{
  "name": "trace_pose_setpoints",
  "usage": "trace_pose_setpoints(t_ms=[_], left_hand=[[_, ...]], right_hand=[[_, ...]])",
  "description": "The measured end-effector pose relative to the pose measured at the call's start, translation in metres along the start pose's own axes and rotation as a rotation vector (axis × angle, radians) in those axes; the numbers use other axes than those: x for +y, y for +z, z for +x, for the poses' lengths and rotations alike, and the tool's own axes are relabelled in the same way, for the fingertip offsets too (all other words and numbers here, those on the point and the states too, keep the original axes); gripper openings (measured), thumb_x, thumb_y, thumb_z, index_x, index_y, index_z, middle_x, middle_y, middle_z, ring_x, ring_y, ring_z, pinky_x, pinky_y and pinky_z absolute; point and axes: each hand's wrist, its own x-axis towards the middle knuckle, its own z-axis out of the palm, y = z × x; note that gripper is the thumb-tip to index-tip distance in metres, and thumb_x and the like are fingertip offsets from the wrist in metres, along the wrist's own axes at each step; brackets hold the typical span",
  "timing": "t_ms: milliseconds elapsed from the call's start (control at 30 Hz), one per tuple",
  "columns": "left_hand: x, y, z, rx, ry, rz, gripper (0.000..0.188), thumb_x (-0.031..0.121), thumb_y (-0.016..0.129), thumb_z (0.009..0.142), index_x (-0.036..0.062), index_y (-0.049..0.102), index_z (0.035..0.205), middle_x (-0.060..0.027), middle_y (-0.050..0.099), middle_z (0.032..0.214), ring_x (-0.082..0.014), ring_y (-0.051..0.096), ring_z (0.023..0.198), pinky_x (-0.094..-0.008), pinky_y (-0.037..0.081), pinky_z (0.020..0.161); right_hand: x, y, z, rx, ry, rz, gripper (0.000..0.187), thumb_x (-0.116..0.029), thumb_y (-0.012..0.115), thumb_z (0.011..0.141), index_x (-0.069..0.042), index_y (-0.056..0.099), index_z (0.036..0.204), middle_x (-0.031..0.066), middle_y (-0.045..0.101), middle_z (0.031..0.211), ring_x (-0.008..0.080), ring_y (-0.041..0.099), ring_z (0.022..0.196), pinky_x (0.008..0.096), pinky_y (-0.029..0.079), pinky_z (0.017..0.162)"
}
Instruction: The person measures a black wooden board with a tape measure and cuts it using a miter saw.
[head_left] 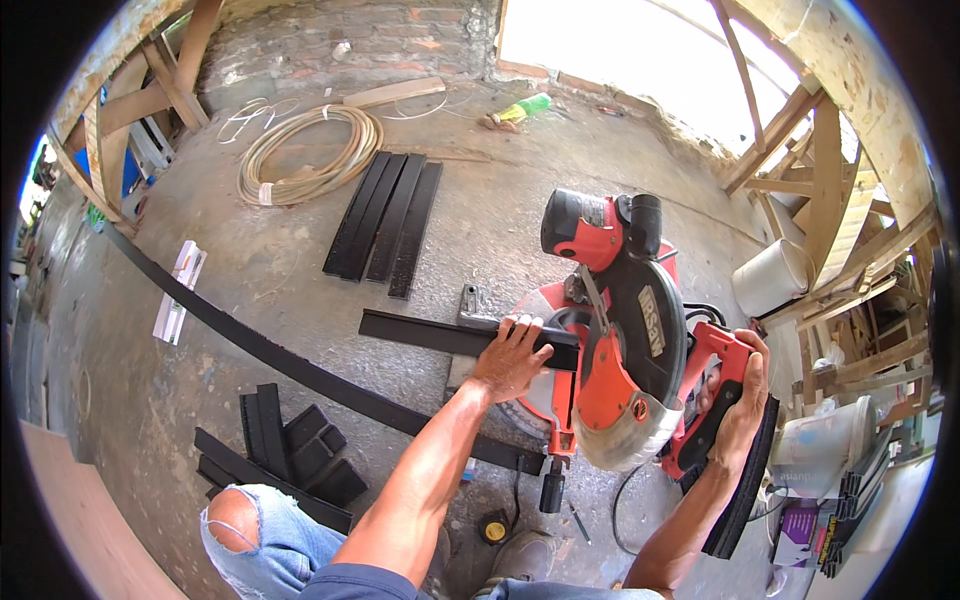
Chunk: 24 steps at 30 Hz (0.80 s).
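Note:
A red and black miter saw stands on the floor in front of me, its head raised above the base. My right hand is closed around the saw's red and black handle. A short black profile strip lies across the saw's base, its right end close to the blade area. My left hand presses down on this strip, fingers curled over it toward the fence. The blade itself is mostly hidden by the guard.
A long black strip crosses the floor. Cut black strips lie ahead, shorter offcuts near my knee. Also around are a coiled hose, a spirit level, a tape measure, a green bottle and a white bucket.

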Motion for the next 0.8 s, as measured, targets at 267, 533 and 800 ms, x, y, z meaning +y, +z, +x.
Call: trace_pose_setpoints(t_ms=[267, 533, 800], left_hand=[[0.0014, -0.0015, 0.0022, -0.004, -0.004, -0.022, 0.040, 0.038, 0.072, 0.088, 0.0140, 0.067, 0.120, -0.0195, 0.048, 0.135, -0.0346, 0.040, 0.131, -0.0523, 0.026, 0.109], [0.0007, -0.0037, 0.0009, -0.027, -0.006, -0.001, 0.041, 0.037, 0.072, 0.088, 0.0142, 0.066, 0.121, -0.0200, 0.048, 0.136, -0.0349, 0.040, 0.131, -0.0531, 0.025, 0.110], [0.0010, -0.0018, -0.0002, -0.023, -0.010, -0.011, 0.042, 0.036, 0.074, 0.087, 0.0135, 0.064, 0.121, -0.0205, 0.047, 0.136, -0.0353, 0.040, 0.131, -0.0533, 0.025, 0.110]], right_hand=[[0.0016, -0.0031, 0.0009, -0.031, -0.018, 0.018, 0.049, -0.051, 0.042, 0.109, -0.009, 0.058, 0.127, -0.0005, 0.053, 0.067, 0.0059, 0.048, 0.052, 0.0226, 0.039, 0.046], [0.0034, -0.0018, -0.0019, -0.035, -0.012, 0.039, 0.047, -0.049, 0.041, 0.110, -0.008, 0.057, 0.127, -0.0004, 0.052, 0.067, 0.0059, 0.047, 0.051, 0.0227, 0.039, 0.045], [0.0034, -0.0031, -0.0023, -0.041, -0.016, 0.011, 0.048, -0.051, 0.040, 0.109, -0.010, 0.057, 0.128, -0.0016, 0.053, 0.070, 0.0044, 0.047, 0.054, 0.0215, 0.039, 0.047]])
